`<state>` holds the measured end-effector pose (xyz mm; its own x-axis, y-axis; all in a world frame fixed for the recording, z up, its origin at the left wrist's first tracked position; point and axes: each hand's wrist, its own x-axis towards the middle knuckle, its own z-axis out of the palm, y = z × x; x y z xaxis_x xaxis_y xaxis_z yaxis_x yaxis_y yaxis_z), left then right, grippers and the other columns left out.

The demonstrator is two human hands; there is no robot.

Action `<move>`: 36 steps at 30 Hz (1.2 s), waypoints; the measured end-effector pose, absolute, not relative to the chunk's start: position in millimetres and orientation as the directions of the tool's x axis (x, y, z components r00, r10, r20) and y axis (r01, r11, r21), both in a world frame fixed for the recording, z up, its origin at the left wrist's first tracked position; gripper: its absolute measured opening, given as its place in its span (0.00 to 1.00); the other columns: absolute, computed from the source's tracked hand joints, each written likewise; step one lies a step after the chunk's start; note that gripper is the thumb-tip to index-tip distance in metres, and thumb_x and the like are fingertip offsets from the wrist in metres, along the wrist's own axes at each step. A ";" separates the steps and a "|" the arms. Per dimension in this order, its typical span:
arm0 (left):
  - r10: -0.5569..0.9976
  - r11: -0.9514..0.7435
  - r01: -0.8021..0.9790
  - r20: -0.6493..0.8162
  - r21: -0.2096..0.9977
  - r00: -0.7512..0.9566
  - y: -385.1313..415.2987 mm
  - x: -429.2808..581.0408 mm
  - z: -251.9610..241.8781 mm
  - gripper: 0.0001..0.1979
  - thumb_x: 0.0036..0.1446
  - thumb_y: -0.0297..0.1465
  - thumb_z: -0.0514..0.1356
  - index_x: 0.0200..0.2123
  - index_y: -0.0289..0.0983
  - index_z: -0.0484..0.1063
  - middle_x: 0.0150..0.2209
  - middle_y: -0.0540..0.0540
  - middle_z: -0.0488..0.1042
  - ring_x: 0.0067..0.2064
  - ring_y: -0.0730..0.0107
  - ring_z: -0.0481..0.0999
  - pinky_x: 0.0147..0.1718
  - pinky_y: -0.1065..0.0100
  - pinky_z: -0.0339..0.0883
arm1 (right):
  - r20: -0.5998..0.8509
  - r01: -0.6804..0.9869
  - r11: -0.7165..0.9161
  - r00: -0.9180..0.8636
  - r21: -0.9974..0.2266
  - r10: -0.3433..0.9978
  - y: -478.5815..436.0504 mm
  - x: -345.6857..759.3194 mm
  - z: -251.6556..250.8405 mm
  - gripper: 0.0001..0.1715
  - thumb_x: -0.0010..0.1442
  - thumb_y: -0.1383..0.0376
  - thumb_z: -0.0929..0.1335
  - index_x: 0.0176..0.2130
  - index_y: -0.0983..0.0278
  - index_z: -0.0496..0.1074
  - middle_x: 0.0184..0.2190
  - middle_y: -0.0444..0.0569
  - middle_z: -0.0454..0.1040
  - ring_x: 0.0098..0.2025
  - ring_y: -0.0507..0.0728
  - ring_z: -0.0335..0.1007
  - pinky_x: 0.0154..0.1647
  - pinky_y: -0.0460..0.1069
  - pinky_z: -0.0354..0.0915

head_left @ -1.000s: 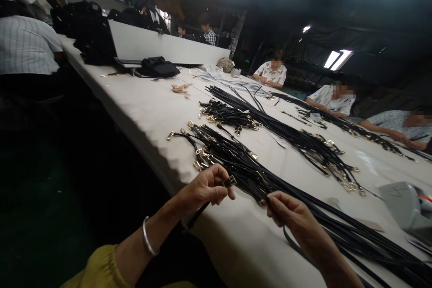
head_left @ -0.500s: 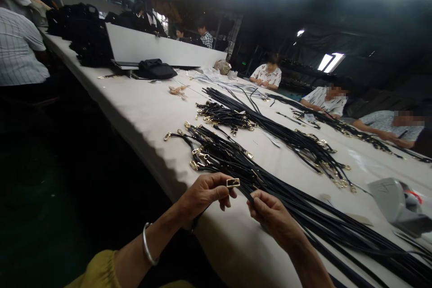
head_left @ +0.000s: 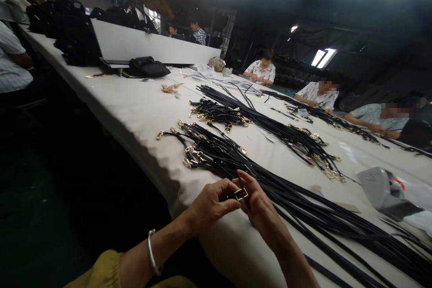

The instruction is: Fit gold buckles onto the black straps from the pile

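Observation:
My left hand [head_left: 209, 204] pinches a small gold rectangular buckle [head_left: 240, 194] over the near edge of the white table [head_left: 135, 108]. My right hand [head_left: 261, 209] meets it from the right, fingers closed on the end of a thin black strap [head_left: 241, 182] that pokes up beside the buckle. A silver bangle [head_left: 151, 253] circles my left wrist above a yellow sleeve. Just beyond my hands lies a bundle of black straps with gold clasps [head_left: 216, 153], running off to the right.
More strap bundles [head_left: 290, 135] and a clasp pile [head_left: 216, 112] cover the table's middle. A grey tape dispenser [head_left: 381, 186] sits at right. Black bags [head_left: 146, 67] and a white board [head_left: 151, 47] stand far left. Three seated people [head_left: 317, 94] work across the table; another person's sleeve [head_left: 11, 63] shows at left.
My hands have come together: the right hand carried the strap end leftward up to the buckle in my left hand. The view has shifted slightly to the right.

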<state>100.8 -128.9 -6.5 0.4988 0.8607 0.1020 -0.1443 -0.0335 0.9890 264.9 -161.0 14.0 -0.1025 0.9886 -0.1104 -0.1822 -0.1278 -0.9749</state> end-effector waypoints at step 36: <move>0.713 0.198 0.093 -0.208 0.976 0.670 -134.6 134.4 -10.9 0.09 0.51 0.33 0.59 0.27 0.33 0.73 0.17 0.51 0.70 0.20 0.74 0.65 0.23 0.73 0.52 | -0.254 -0.352 -0.191 0.143 -0.916 0.957 -193.3 316.9 3.7 0.17 0.50 0.56 0.78 0.34 0.66 0.77 0.27 0.48 0.77 0.30 0.54 0.72 0.35 0.49 0.69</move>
<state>134.4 -134.6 -10.9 0.6695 0.7130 -0.2083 0.0932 0.1976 0.9758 316.9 -193.3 3.7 0.1429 0.9565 -0.2542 -0.3524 -0.1908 -0.9162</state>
